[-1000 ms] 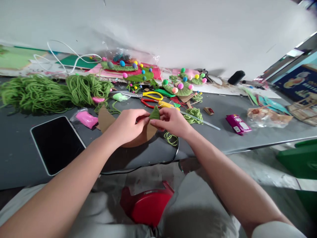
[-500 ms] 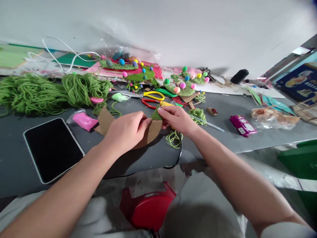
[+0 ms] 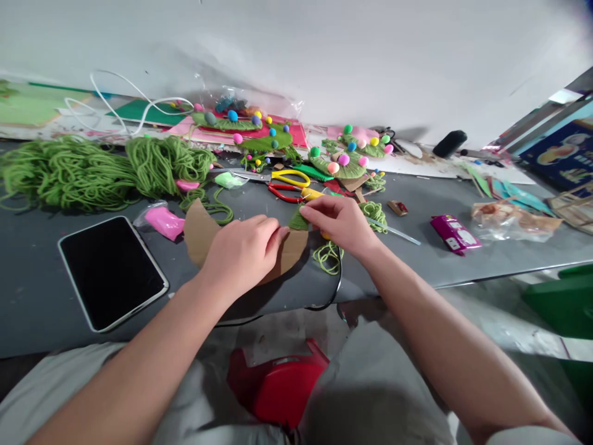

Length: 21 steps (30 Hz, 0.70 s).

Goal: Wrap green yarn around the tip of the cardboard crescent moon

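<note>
A curved piece of brown cardboard (image 3: 199, 233) is held up over the grey table in front of me. My left hand (image 3: 245, 250) grips it near the middle, thumb and fingers pressed together and covering part of it. At its right end, green yarn (image 3: 299, 220) is wrapped around the cardboard. My right hand (image 3: 340, 224) pinches at that wrapped end, thumb against the index finger. The strand itself is too fine to follow. Below the right hand lies a loose loop of green yarn (image 3: 328, 256).
Green yarn skeins (image 3: 69, 173) and a tablet (image 3: 113, 272) lie on the left, near a pink packet (image 3: 164, 221). Scissors (image 3: 290, 179) and pompom-decorated green pieces (image 3: 345, 165) sit behind my hands. A purple packet (image 3: 456, 235) is on the right. A red stool (image 3: 278, 389) stands below.
The view has shifted slightly, so the table things sit a little farther right. My right hand has moved slightly right, its fingers still at the yarn-wrapped end; my left hand keeps hold of the cardboard.
</note>
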{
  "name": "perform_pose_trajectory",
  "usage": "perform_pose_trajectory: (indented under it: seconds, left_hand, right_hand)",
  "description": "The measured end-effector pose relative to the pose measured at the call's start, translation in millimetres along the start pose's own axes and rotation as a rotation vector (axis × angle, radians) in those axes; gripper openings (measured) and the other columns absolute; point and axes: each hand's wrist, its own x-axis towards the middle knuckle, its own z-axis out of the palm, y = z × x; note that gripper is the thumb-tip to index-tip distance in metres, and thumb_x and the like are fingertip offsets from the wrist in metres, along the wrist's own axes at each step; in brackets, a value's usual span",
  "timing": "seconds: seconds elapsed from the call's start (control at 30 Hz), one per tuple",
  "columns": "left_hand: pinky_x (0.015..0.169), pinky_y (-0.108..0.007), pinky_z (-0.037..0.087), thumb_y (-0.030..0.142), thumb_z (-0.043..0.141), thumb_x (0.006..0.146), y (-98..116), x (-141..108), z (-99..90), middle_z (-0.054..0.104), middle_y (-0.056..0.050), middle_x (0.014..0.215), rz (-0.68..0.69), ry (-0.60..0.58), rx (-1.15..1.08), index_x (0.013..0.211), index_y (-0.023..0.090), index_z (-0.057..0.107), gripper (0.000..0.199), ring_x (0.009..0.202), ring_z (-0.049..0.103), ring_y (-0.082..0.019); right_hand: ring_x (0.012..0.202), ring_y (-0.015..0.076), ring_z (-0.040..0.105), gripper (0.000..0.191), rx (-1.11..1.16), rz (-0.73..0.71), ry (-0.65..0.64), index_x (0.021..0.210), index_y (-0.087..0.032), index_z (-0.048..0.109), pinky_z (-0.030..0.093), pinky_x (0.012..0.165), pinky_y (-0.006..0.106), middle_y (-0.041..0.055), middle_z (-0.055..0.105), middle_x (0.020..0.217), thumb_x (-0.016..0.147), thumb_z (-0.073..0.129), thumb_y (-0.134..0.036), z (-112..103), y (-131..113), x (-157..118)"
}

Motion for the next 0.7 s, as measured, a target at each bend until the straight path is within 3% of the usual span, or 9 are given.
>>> perform_pose_trajectory:
  seconds: [0.13,0.27,0.33,0.4,0.47,0.5,0.57,0.7]
  left_hand:
    - [0.06,-0.035,0.027,0.034,0.045,0.106,0.0,-1.7,-0.3,0.066,-0.006,0.078,-0.009,-0.003,-0.006,0.077,0.02,0.058,0.035,0.069,0.061,-0.021]
    - [0.06,-0.035,0.028,0.035,0.044,0.107,-1.4,-4.8,-1.5,0.065,-0.005,0.076,-0.017,0.01,-0.013,0.076,0.02,0.056,0.036,0.068,0.06,-0.021]
    - [0.061,-0.036,0.029,0.034,0.044,0.107,-1.0,-5.4,-1.6,0.065,-0.005,0.076,-0.008,0.014,-0.003,0.075,0.02,0.057,0.036,0.068,0.061,-0.021]
    - [0.061,-0.036,0.03,0.032,0.045,0.107,0.0,-5.5,-0.9,0.066,-0.005,0.077,-0.003,0.018,0.015,0.076,0.02,0.059,0.036,0.069,0.062,-0.021]
    - [0.063,-0.036,0.032,0.031,0.045,0.107,1.0,-5.2,0.3,0.068,-0.005,0.08,0.004,0.034,0.024,0.08,0.019,0.062,0.034,0.071,0.064,-0.021]
    - [0.065,-0.036,0.033,0.031,0.045,0.107,1.5,-5.2,0.8,0.068,-0.005,0.081,0.014,0.045,0.024,0.083,0.019,0.063,0.033,0.073,0.064,-0.021]
    - [0.068,-0.037,0.036,0.03,0.045,0.107,2.5,-5.2,1.3,0.069,-0.005,0.083,0.04,0.069,0.026,0.086,0.019,0.064,0.031,0.076,0.065,-0.022]
    - [0.07,-0.039,0.036,0.028,0.045,0.107,4.6,-6.1,-0.6,0.067,-0.005,0.081,0.067,0.105,0.056,0.084,0.018,0.063,0.031,0.076,0.065,-0.022]
  right_hand:
    - [0.057,0.0108,0.056,0.032,0.013,0.041,0.022,0.079,-0.019,0.064,0.045,0.056,0.026,-0.0019,0.06,0.065,0.093,0.068,-0.047,-2.8,5.6,5.6]
    - [0.048,0.0103,0.049,0.048,-0.091,0.05,0.133,0.064,-0.021,0.051,0.04,0.05,0.026,-0.0027,0.049,0.053,0.099,0.056,-0.054,-6.6,6.7,8.1]
    - [0.059,0.0126,0.058,0.04,-0.066,0.013,0.089,0.071,-0.019,0.06,0.046,0.056,0.027,0.0016,0.062,0.066,0.096,0.059,-0.05,-6.8,4.1,7.0]
    - [0.082,0.0163,0.068,0.02,0.046,0.008,-0.058,0.096,-0.019,0.07,0.055,0.067,0.027,0.0058,0.074,0.098,0.089,0.067,-0.038,-6.2,-0.5,4.1]
    - [0.102,0.0186,0.069,0.034,0.175,0.04,-0.237,0.117,-0.022,0.068,0.058,0.077,0.028,0.0071,0.072,0.123,0.084,0.069,-0.03,-5.5,-5.7,0.2]
    - [0.106,0.0188,0.069,0.036,0.218,0.064,-0.286,0.12,-0.022,0.068,0.059,0.079,0.028,0.0074,0.072,0.126,0.085,0.069,-0.03,-5.2,-8.0,-1.9]
    - [0.104,0.0183,0.07,0.031,0.241,0.099,-0.289,0.117,-0.02,0.07,0.059,0.081,0.028,0.0078,0.074,0.118,0.09,0.068,-0.036,-4.4,-10.9,-5.4]
    - [0.089,0.0161,0.07,0.032,0.246,0.072,-0.145,0.107,-0.019,0.072,0.061,0.08,0.03,0.0055,0.075,0.099,0.087,0.076,-0.044,-2.8,-9.8,-8.2]
